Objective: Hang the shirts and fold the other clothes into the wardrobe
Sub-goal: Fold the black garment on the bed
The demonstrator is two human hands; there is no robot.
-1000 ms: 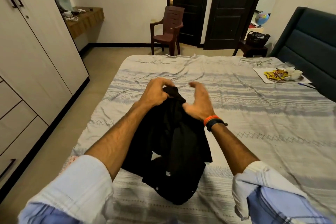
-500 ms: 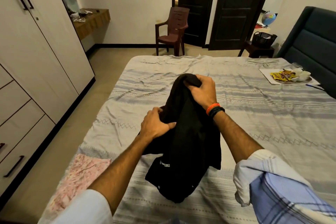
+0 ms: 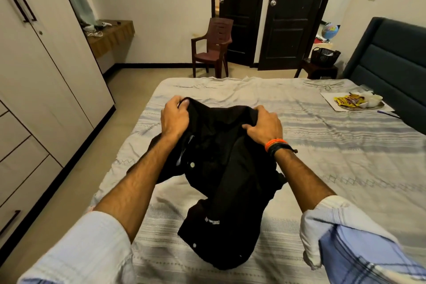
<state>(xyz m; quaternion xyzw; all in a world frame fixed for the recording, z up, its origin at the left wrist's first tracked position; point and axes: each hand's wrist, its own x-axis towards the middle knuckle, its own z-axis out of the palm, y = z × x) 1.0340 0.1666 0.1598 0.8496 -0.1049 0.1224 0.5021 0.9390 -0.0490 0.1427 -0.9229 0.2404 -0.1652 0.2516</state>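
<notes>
Both hands, left hand [image 3: 175,116] and right hand [image 3: 265,125], gripped the black shirt's [image 3: 221,168] top corners, spreading it; hem trailed on the bed [image 3: 334,157] below

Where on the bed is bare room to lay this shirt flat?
Bare sheet lies right of the black shirt, between the right hand and the tray; also beyond both hands, up to the far edge of the bed. The headboard corner is crowded: tray and hanger.

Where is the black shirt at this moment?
In the head view, the black shirt is centre frame over the bed, gripped at its top by the left hand and right hand.
</notes>
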